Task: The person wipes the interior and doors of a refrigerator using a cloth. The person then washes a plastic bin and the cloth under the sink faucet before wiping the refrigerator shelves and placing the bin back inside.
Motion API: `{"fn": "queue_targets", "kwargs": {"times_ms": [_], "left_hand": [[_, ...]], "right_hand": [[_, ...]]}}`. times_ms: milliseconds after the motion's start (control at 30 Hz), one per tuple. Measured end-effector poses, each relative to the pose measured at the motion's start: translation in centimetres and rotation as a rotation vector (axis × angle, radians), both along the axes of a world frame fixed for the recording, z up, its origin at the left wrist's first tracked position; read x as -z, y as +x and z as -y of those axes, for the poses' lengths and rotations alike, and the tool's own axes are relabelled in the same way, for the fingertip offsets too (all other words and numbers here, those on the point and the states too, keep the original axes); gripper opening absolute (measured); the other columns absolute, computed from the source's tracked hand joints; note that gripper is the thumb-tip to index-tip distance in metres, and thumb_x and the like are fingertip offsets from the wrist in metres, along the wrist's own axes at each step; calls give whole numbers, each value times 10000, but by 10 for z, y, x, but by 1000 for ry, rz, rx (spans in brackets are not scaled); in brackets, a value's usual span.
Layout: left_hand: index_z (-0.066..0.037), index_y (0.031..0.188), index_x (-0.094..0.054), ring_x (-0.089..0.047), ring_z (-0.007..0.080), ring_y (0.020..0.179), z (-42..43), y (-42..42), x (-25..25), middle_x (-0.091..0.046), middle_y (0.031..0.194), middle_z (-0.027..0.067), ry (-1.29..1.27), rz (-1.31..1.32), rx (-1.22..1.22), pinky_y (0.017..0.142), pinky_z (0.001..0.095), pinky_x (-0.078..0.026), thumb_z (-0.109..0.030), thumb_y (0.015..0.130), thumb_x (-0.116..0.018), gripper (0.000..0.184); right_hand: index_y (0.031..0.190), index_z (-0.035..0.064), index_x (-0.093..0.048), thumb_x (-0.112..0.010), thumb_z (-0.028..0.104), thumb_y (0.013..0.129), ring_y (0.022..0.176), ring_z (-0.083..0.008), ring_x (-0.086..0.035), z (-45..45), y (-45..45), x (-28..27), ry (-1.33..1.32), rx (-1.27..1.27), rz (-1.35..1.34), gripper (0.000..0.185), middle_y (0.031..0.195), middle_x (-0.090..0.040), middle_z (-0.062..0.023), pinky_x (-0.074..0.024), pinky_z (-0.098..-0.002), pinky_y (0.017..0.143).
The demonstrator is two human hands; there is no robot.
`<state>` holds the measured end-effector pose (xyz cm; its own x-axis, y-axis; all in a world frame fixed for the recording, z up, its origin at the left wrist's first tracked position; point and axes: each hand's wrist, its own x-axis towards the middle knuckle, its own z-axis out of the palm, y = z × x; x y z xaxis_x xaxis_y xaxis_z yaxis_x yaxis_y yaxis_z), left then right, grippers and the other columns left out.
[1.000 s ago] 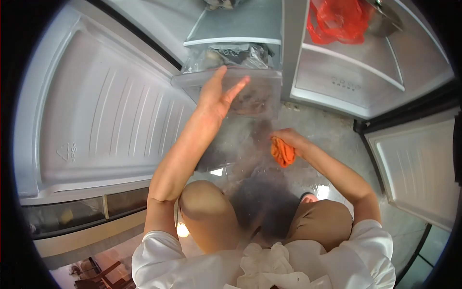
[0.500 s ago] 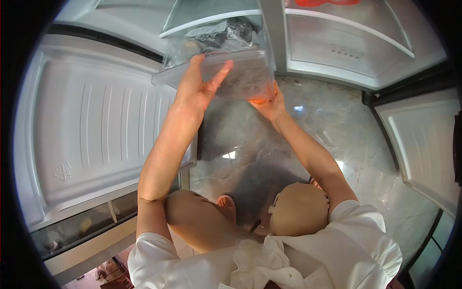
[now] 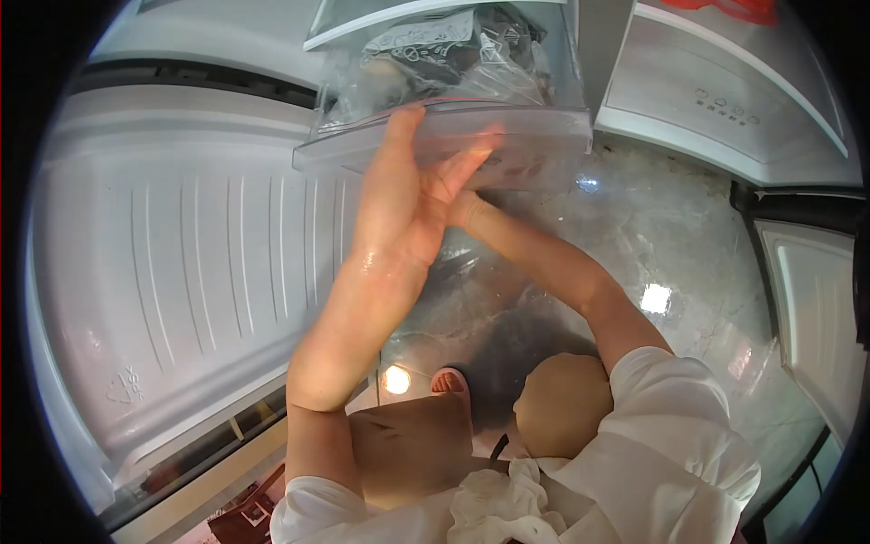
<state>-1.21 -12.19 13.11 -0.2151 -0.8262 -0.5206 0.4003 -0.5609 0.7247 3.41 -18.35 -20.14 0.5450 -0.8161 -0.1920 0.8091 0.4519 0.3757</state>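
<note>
A clear plastic fridge drawer (image 3: 535, 124) is pulled partly out at the top middle. Inside it lie printed, see-through plastic bags (image 3: 444, 54) with contents I cannot make out. My left hand (image 3: 403, 195) grips the drawer's front panel, with a finger over the top rim and others stretched across the face. Only the wrist end of my right hand (image 3: 466, 210) shows, just under the drawer and behind my left hand. Its fingers are hidden, so their hold on the drawer is unclear.
An open fridge door (image 3: 208, 245) with ribbed lining fills the left side. Another open door (image 3: 811, 299) stands at the right. Beside the drawer is a white compartment front (image 3: 716, 100), with something red (image 3: 725, 7) above it. The floor (image 3: 625, 245) is glossy grey.
The drawer appears larger and less tilted, with more of its bags showing. My right hand has moved left from the drawer's lower right corner to under its middle.
</note>
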Motion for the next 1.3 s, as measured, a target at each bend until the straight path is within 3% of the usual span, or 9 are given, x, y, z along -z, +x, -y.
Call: {"fn": "queue_targets", "kwargs": {"times_ms": [67,267,500,567,767,867,1100,1267,1300], "left_hand": [[170,1256,-357,-632,377,1031,2,-3,-1,-477,1209,293,-68,-13,71,906,350,-574,-235,950,-516,531],[133,1181,-399,-649,360,999,2,-12,-3,-532,1184,251,17,31,-16,857,337,-593,-201,938,-530,433],[180,1213,-294,-632,412,1002,5,-10,-3,-459,1209,277,55,55,-112,845,391,-606,-175,923,-577,538],[179,1223,-282,-634,413,999,6,-11,-3,-443,1221,272,84,56,-145,838,395,-608,-168,914,-589,557],[181,1225,-272,-636,408,997,8,-7,-2,-398,1249,268,89,9,-89,840,388,-608,-169,907,-591,571],[178,1241,-261,-636,416,990,10,-6,-1,-356,1272,266,78,51,-101,825,385,-613,-171,900,-598,592],[170,1276,-233,-633,422,990,10,-1,-2,-323,1289,270,114,27,-91,812,388,-616,-173,891,-610,638],[155,1294,-142,-619,450,933,-9,-10,9,-268,1290,299,-23,-20,-200,791,438,-618,-103,829,-648,734],[113,1223,-285,-630,393,903,-11,-13,7,-371,1245,231,-32,13,-197,789,398,-619,-81,815,-632,570]], "right_hand": [[1153,122,-537,-498,353,930,906,-236,-610,-8,-37,-37,-311,71,-159,323,983,-609,-57,-470,-447,979],[1373,76,-435,-352,498,963,1275,-409,-451,-75,-171,-87,-201,-10,-185,594,1357,-500,-177,-367,-534,1070],[1297,103,-523,-470,418,959,1239,-325,-500,-103,-229,-84,-68,271,-286,465,1327,-536,-113,-372,-550,1059],[1209,124,-602,-544,333,944,1125,-261,-588,-98,-218,-89,110,306,-543,342,1190,-630,-70,-459,-468,993],[1069,98,-649,-626,258,919,948,-176,-644,-50,-232,-54,-32,434,-460,220,939,-678,-40,-529,-369,871],[1079,121,-669,-636,318,903,892,-170,-649,-46,-226,-50,9,491,-435,265,998,-694,-19,-519,-331,777],[1245,102,-574,-524,435,958,1060,-221,-619,-148,-198,-93,15,216,-364,443,1201,-632,-76,-515,-362,864],[1329,105,-503,-384,572,968,1177,-222,-570,-154,-224,-99,-139,-2,-742,602,1312,-575,-67,-497,-378,924],[1329,105,-503,-384,572,968,1177,-222,-570,-150,-222,-102,-166,-22,-754,602,1312,-575,-67,-497,-378,924]]}}
